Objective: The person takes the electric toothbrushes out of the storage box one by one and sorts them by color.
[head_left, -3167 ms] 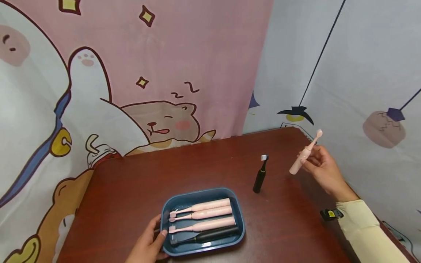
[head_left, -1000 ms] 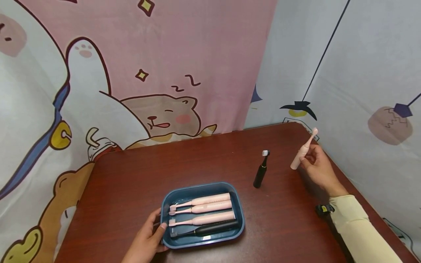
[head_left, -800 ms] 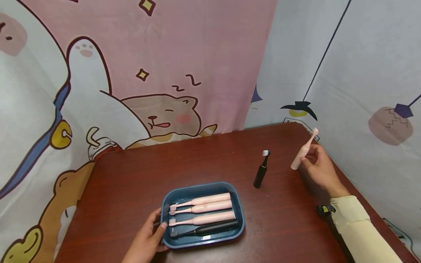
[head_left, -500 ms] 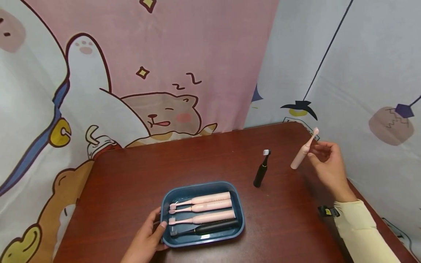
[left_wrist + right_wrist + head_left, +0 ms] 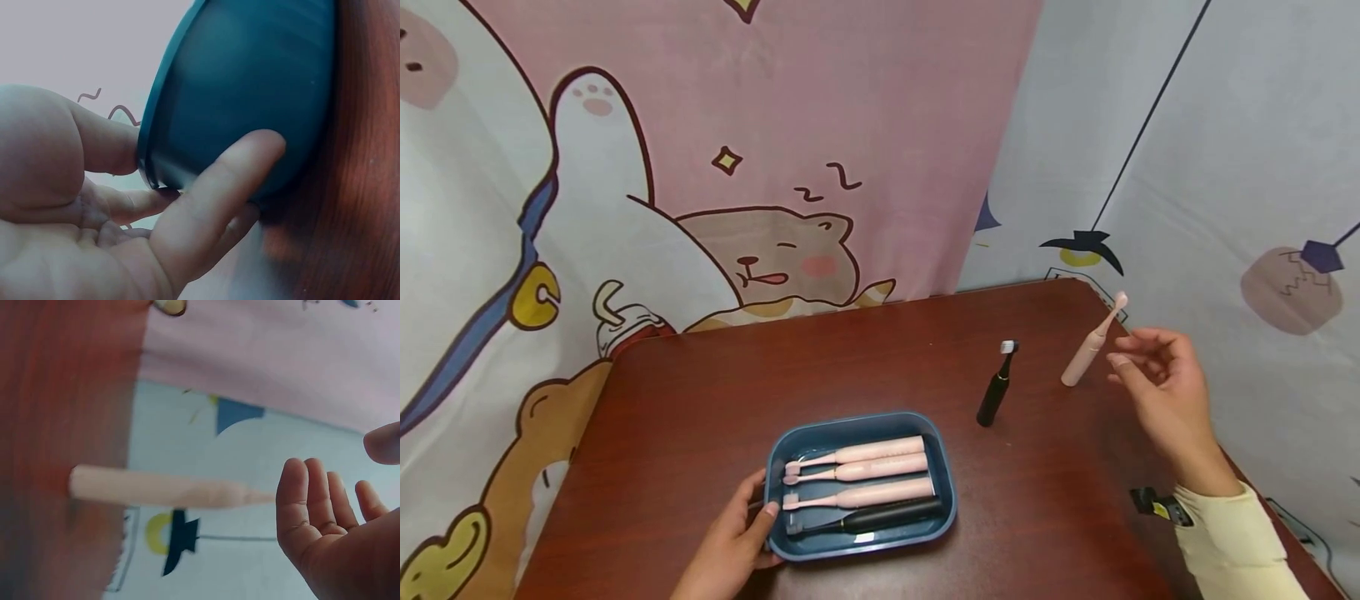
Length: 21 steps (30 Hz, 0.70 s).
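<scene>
My left hand (image 5: 735,537) grips the left end of a blue plastic tray (image 5: 951,500), thumb on the rim and fingers against the outer wall, as the left wrist view of the tray (image 5: 250,94) shows. Three pink electric toothbrushes and a black electric toothbrush (image 5: 891,517) lie in it. A pink electric toothbrush (image 5: 1082,360) stands upright on the table at the right. My right hand (image 5: 1168,392) is just right of it, fingers loosely bent and apart from it. The right wrist view shows that toothbrush (image 5: 156,487) beside my right hand (image 5: 331,531).
A second black electric toothbrush (image 5: 994,398) stands upright between the tray and the pink one. The reddish-brown wooden table (image 5: 715,392) meets a cartoon-printed pink cloth (image 5: 880,125) at the back and a pale cloth (image 5: 1247,150) at the right.
My right hand has let go of the pink toothbrush and drawn back to the right; the toothbrush stands by itself. My left hand stays on the tray. The head view has tilted slightly down.
</scene>
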Tool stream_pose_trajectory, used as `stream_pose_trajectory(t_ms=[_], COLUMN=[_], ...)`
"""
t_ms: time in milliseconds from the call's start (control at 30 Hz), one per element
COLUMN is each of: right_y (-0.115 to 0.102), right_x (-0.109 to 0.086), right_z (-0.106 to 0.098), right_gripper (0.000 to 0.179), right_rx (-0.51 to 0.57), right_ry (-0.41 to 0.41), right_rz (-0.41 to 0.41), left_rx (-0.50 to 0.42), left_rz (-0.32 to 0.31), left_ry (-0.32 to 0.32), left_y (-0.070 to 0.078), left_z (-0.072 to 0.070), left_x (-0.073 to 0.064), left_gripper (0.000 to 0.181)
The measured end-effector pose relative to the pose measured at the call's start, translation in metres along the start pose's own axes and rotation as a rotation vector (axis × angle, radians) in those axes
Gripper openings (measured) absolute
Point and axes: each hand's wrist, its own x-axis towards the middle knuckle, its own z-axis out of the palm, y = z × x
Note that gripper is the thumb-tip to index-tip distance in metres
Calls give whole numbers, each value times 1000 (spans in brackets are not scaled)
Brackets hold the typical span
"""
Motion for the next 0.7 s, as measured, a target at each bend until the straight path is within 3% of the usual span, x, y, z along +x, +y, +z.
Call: stream_pose_trajectory(t_ms=[267,433,633,700], right_y=[-47,-68,-83,-88], right_x=[-11,-18,-24,-26], right_z=[17,31,46,52], right_gripper=[39,39,43,45], right_rx=[90,135,282,265], right_ry=[-185,-303,-404,-438], right_rz=[-191,-257,-343,-357], left_rx=[3,16,25,31], left_rz=[6,7,25,25], left_ry=[1,17,15,16], left_y=[-1,-1,-1,-1], left_z=[0,0,1,1], left_x=[0,0,-1,-1], left_gripper=[52,52,51,51])
